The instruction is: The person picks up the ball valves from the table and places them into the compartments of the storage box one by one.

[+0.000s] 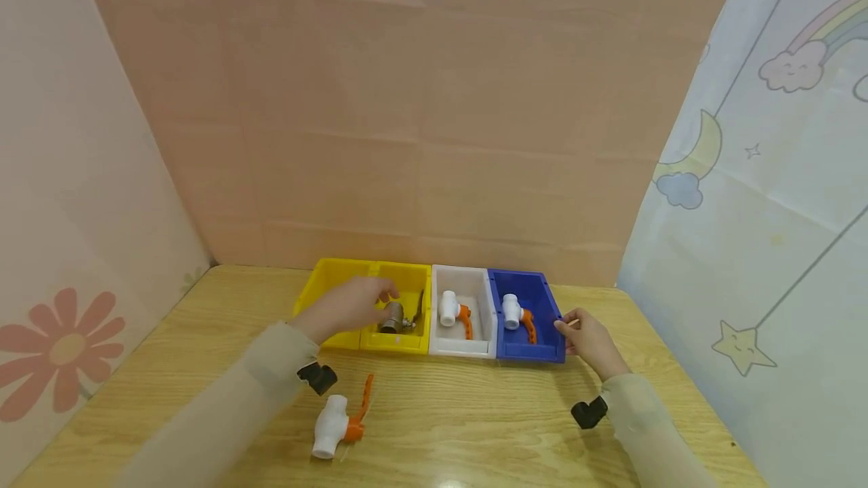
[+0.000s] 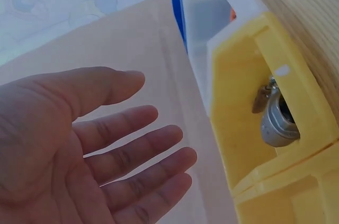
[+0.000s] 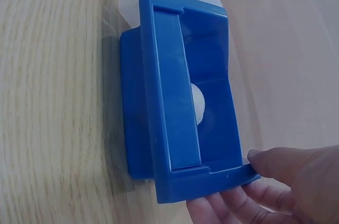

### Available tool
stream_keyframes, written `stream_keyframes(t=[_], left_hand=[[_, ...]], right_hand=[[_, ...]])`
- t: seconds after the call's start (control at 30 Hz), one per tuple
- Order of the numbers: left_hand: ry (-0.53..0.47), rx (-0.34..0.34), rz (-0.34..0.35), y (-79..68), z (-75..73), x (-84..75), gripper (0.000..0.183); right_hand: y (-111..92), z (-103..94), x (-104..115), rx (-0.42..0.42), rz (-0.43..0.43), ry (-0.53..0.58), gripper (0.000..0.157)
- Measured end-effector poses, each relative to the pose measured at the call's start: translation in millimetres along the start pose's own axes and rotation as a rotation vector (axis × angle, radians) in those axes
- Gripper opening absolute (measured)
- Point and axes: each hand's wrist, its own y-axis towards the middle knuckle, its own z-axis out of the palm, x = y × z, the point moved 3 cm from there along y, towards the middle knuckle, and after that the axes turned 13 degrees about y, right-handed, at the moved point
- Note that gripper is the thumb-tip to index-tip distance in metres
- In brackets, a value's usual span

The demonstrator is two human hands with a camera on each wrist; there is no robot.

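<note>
My left hand [image 1: 349, 303] hovers over the right-hand yellow bin [image 1: 398, 346], its fingers extended and holding nothing in the left wrist view. Inside that bin lies a metal valve [image 2: 279, 123] with a dark lever. At the right end of the row, my right hand [image 1: 588, 339] grips the side rim of the blue bin [image 3: 172, 91], thumb on top and fingers beneath. A white valve with an orange handle [image 1: 511, 312] lies in the blue bin. Another such white valve [image 1: 448, 309] rests in the white bin [image 1: 463, 348] between blue and yellow.
One more white valve with an orange lever [image 1: 331, 426] lies on the wooden table [image 1: 461, 413], in front of the yellow bins. A second yellow bin [image 1: 331, 271] forms the row's left end. Behind the row hangs a tan backdrop [image 1: 420, 134], with patterned sheets at both sides.
</note>
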Motion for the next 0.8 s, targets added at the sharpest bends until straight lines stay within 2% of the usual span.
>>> stream_keyframes(t=[0.3,0.43,0.63,0.8], left_hand=[[-0.011,-0.034,0.045,-18.8,-9.0,-13.0,0.023],[-0.039,-0.024,0.076,-26.8,-9.5,-16.7,0.018],[-0.031,-0.009,0.096,-34.6,-3.7,-16.5,0.02],[0.007,0.012,0.119,-39.8,7.5,-15.0,0.023]], right_hand=[[-0.5,0.4,2.7,-0.006,0.004,-0.013,0.03],[-2.2,0.9,4.9,-0.008,0.003,-0.026,0.029],[-3.7,1.4,6.9,-0.005,0.004,-0.031,0.03],[-4.0,1.2,6.6,-0.008,0.007,-0.036,0.03]])
